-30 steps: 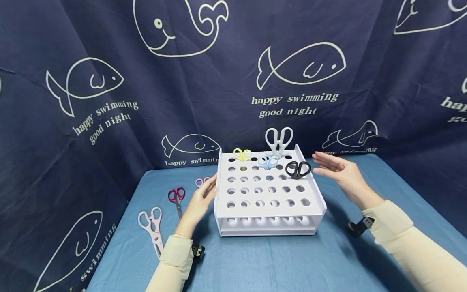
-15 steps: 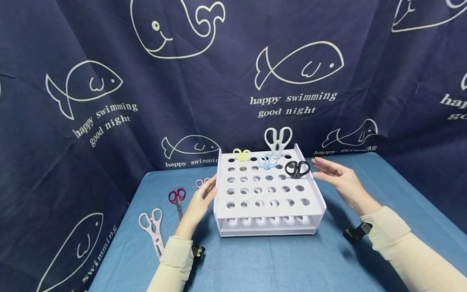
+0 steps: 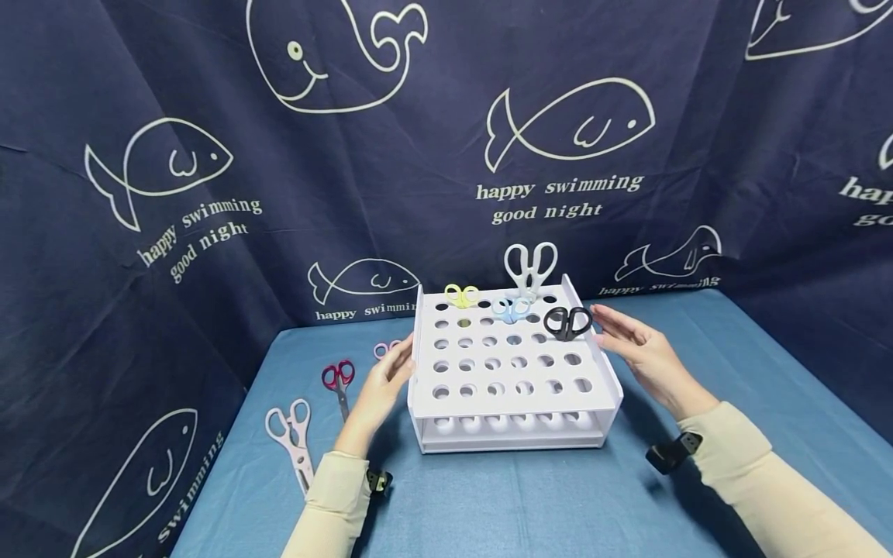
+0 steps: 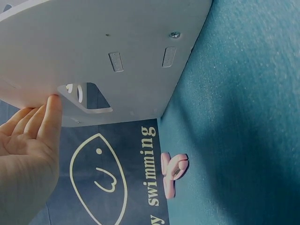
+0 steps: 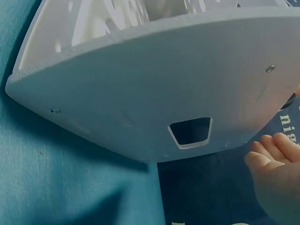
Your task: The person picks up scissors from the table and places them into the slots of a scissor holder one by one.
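A white rack with rows of round holes stands on the blue cloth. Yellow scissors, white scissors, light blue scissors and black scissors sit handles-up toward its back. My left hand touches the rack's left side panel with straight fingers, near the cutout. Beside the right side panel is my right hand, fingers extended and holding nothing; whether its fingertips touch the panel I cannot tell.
Left of the rack lie pale pink scissors and red-handled scissors, the latter partly behind my left arm. Pink handles show behind my left hand. A dark blue printed curtain rises behind the table.
My right hand has moved left and slightly down, closer to the rack's right side. The left hand stays against the left panel, and the rack has hardly shifted.
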A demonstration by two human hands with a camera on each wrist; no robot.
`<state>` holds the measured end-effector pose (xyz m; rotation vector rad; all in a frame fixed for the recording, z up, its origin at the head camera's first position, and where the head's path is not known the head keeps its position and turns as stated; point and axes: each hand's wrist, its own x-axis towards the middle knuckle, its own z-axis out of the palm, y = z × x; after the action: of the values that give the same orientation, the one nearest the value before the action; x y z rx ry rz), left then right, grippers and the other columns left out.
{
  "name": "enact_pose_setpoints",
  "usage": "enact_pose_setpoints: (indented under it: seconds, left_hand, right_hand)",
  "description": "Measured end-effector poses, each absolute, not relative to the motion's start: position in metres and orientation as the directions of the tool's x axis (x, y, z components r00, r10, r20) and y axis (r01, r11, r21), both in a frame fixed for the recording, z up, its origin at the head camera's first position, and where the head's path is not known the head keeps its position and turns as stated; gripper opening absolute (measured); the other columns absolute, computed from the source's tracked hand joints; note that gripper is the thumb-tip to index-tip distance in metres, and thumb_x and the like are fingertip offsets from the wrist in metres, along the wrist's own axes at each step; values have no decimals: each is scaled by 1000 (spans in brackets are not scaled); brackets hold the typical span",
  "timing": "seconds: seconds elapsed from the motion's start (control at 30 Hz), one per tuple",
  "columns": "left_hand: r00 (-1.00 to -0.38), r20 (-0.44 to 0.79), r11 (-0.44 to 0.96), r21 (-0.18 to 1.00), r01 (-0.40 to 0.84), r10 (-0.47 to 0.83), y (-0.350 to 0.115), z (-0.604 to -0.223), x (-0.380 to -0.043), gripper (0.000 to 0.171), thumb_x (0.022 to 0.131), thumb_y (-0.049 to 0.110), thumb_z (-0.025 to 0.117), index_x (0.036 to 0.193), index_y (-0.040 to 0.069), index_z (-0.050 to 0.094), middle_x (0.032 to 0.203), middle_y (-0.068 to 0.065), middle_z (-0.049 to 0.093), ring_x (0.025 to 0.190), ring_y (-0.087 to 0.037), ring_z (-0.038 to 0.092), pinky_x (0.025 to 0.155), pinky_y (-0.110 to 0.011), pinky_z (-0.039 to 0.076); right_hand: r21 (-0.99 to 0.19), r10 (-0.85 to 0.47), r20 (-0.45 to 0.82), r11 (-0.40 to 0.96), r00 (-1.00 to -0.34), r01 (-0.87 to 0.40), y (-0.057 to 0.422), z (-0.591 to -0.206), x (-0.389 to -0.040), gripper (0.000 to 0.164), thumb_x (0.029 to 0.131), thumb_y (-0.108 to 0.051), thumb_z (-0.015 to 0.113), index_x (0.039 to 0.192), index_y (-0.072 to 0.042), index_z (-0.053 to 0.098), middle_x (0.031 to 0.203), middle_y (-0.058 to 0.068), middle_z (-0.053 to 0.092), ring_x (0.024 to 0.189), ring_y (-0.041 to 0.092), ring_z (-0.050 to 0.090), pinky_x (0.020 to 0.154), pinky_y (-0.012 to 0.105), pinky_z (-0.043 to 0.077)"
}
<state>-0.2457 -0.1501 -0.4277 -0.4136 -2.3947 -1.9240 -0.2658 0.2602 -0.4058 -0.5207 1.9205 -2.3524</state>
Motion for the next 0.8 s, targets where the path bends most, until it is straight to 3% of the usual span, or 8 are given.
enact_pose_setpoints:
  seconds: [0.23,0.57,0.8]
  left_hand:
    - [-961,201,190,953,236,188,-151,-429,-246,52,101,19,52,149,8,37,152,-15,39,141,-27,38,115,-40,35]
    - [-953,242,156,950,271,185,-151,-433,-247,50,101,13,51,147,3,38,150,-19,42,139,-31,40,113,-39,37]
    - [-954,236,148,953,264,186,-151,-431,-248,51,101,14,52,148,3,37,151,-18,41,140,-30,39,113,-39,38]
  right_hand:
    - [-943,-276,251,-287,-928,-170,257,-414,-266,62,96,4,52,149,10,20,133,-16,58,124,-7,50,100,6,41]
    - [-952,-280,209,-279,-937,-129,254,-417,-266,56,97,-1,52,150,-1,33,131,-12,58,123,-6,51,99,9,44]
    - [-947,-259,182,-305,-949,-98,250,-418,-266,55,97,-1,53,149,-5,36,126,-16,61,119,-7,53,96,11,48]
